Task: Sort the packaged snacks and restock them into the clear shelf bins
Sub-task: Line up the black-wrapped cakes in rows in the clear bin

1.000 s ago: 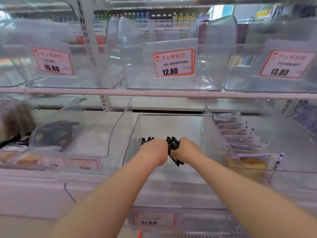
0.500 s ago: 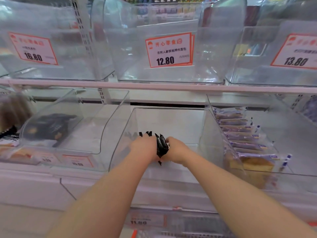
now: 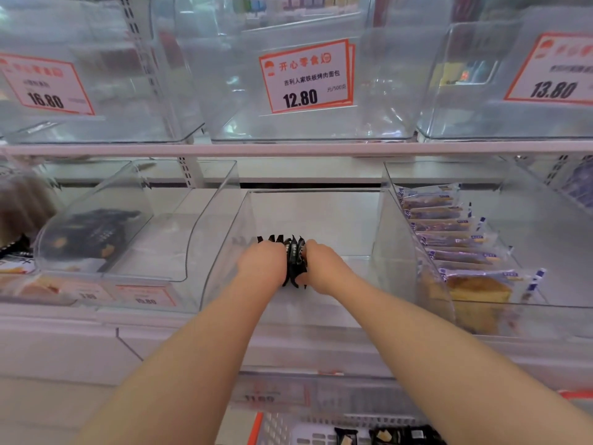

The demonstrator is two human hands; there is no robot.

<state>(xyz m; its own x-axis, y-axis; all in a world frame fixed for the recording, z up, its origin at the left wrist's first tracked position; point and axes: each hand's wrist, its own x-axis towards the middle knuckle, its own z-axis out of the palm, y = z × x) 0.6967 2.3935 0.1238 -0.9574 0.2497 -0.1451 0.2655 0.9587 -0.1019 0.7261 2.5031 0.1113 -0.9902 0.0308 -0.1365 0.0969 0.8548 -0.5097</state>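
Both arms reach into the clear middle bin on the lower shelf. The left hand and the right hand are curled in from either side, clamped together on a small stack of black snack packets standing on edge between them, low over the bin's floor. Whether the packets touch that floor I cannot tell. The bin to the right holds a row of blue-and-white wrapped cakes. A dark packet lies in the left bin. Above hangs a 12.80 price card.
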